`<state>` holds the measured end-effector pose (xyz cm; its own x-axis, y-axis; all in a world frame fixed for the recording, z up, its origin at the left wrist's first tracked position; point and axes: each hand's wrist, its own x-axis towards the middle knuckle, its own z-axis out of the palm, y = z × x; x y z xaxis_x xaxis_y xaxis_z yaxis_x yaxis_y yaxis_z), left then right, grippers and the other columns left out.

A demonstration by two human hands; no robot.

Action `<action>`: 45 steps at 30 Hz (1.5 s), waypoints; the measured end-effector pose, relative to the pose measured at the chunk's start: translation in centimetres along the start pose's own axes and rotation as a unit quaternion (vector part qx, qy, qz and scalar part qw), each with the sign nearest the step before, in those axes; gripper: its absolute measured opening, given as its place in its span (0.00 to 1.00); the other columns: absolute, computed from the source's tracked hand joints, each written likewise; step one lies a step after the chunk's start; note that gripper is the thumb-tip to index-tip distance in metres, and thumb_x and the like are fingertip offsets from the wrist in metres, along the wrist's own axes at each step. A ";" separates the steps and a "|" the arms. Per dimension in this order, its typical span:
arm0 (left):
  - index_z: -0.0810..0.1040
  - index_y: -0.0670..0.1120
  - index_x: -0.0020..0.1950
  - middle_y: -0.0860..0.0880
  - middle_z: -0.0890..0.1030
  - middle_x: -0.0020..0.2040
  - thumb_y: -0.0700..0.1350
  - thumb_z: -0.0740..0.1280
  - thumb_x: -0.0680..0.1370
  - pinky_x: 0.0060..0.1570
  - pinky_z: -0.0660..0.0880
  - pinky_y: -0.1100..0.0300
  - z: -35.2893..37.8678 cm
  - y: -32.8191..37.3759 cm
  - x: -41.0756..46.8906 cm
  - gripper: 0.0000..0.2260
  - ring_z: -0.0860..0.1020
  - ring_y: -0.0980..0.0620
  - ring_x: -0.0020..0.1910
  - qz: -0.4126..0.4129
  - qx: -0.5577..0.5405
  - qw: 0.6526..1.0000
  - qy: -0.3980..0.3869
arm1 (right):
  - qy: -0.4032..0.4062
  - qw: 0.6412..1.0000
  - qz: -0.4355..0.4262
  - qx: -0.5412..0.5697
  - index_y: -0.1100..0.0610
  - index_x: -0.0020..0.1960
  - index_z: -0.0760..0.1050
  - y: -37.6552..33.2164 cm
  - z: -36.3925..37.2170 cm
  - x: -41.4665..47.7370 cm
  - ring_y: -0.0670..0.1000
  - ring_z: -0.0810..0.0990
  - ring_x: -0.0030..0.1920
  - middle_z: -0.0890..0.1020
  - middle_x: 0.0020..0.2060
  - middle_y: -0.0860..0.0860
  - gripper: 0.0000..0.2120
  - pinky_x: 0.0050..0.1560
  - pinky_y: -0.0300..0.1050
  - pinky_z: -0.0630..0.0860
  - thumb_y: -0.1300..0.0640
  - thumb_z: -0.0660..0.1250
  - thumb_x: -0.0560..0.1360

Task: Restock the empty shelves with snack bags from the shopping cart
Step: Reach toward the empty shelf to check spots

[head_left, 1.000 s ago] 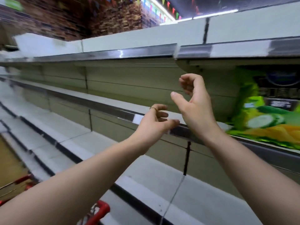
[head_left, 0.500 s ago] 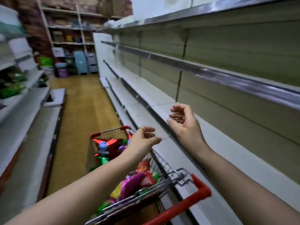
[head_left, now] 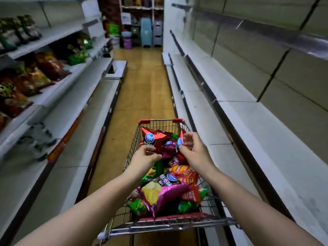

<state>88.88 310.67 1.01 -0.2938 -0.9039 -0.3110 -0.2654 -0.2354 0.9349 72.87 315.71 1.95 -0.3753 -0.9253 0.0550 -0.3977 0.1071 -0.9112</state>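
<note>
**One shopping cart (head_left: 160, 120), heaped with snack bags (head_left: 165, 192), stands in a store aisle**

At far left, stocked shelves (head_left: 58, 89) carry red, orange and green packets (head_left: 48, 66) on white boards. A wood-toned floor (head_left: 142, 86) runs down the aisle to plastic drawers (head_left: 146, 32) and a purple bucket (head_left: 127, 43) at the far end. In mid-aisle is the wire cart with its red rim, where the snack bags lie piled in purple, red, green and orange. A person's bare forearms stretch forward over the cart's near rail.

The left hand (head_left: 145, 157) is at the lower edge of a red bag (head_left: 156, 139) that stands on top of the heap toward the cart's far end. Its grip is curled, thumb and fingertips close together, and whether it pinches the bag cannot be told. Just beside it, the right hand (head_left: 193, 150) is at a second red bag (head_left: 179, 142), which bears a round blue badge. That grip is curled about the bag's upper corner, but whether the fingers press the foil cannot be told.

To the right, long white shelves (head_left: 230, 121) with dark front rails run alongside the cart.
</note>
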 end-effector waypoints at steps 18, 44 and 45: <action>0.73 0.38 0.58 0.46 0.75 0.41 0.36 0.68 0.75 0.37 0.69 0.60 2.7 -12.9 6.0 0.12 0.73 0.51 0.39 -0.223 -0.021 0.969 0.109 | -0.458 0.730 -0.029 -0.507 0.45 0.77 0.40 22.0 10.2 3.9 0.63 0.40 0.75 0.40 0.77 0.54 0.50 0.71 0.66 0.44 0.53 0.73 0.70; 0.71 0.44 0.64 0.48 0.81 0.52 0.55 0.69 0.74 0.44 0.79 0.62 -2.0 -3.6 6.8 0.23 0.80 0.53 0.48 -0.157 -0.005 0.972 -0.173 | -0.212 0.799 -0.396 -0.400 0.47 0.66 0.67 6.5 -2.2 7.5 0.59 0.79 0.56 0.77 0.64 0.53 0.27 0.55 0.51 0.75 0.56 0.66 0.68; 0.72 0.43 0.64 0.46 0.81 0.53 0.57 0.70 0.73 0.46 0.79 0.61 -2.1 -3.1 6.8 0.26 0.81 0.50 0.50 -0.165 -0.026 0.964 -0.209 | -0.191 0.779 -0.434 -0.410 0.48 0.66 0.67 5.8 -2.5 7.8 0.59 0.78 0.58 0.76 0.64 0.53 0.25 0.56 0.51 0.73 0.55 0.66 0.69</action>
<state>89.67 304.52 -3.59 -0.5485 -0.5572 -0.6235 -0.3637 -0.5124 0.7779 65.54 310.02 -1.90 0.5472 -0.8025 0.2377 -0.8230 -0.5677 -0.0221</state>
